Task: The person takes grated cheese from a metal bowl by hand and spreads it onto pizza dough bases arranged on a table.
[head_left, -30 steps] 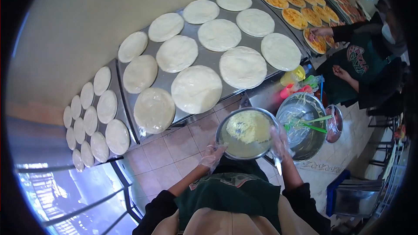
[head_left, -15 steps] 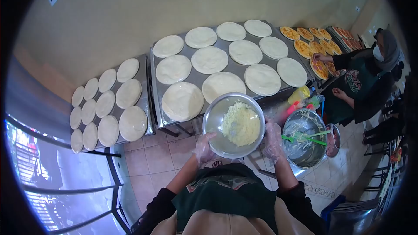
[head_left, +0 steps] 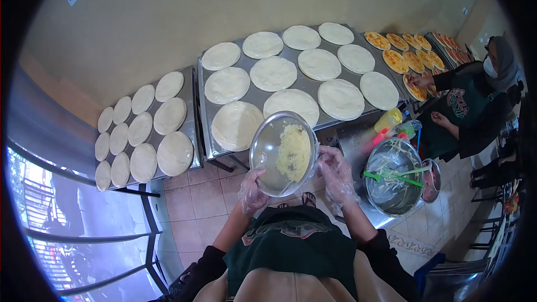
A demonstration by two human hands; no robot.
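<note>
- Currently, metal bowl (head_left: 265, 148) held in front of the torso, over the gap between person and table (head_left: 255, 98). Mouth faces the camera; bowl looks tilted.
- Contents: pale-yellow crumbly mass (head_left: 294, 154), banked from about 1 to 5 o'clock; the 9 o'clock side shows bare metal.
- Left hand (head_left: 253, 193), in a clear glove: grip closed on the rim near 7–8 o'clock, thumb on the inner side.
- Right hand (head_left: 337, 176), likewise gloved: grip closed at the rim near 3 o'clock. Firmness cannot be told.
- Risk (judged): load is off-centre. Cause: more tilt towards 3 o'clock, or a weak right grip, could send crumbs over the lip.
- Risk (judged): slip. Cause: loose, wrinkled film between fingers and smooth metal.
- Spill zone: floor (head_left: 203, 201) near 7 o'clock; sandalled foot (head_left: 308, 198) near 5–6 o'clock.
- At 12 o'clock: nearest dough round (head_left: 291, 105), partly hidden by the bowl. Risk: a low pass could dent it or drop a clump. Bowl-to-dough clearance cannot be told.
- Between 3 and 4 o'clock: large mixing bowl (head_left: 391, 202), pale residue and green-handled utensils (head_left: 413, 181) inside. Risk: a wide right-elbow swing could knock it.
- At 2 o'clock: yellow bottle (head_left: 387, 119); beyond, a co-worker (head_left: 460, 109), one hand over topped rounds (head_left: 395, 61).
- Between 9 and 10 o'clock: further dough rounds (head_left: 175, 154), well apart.
</note>
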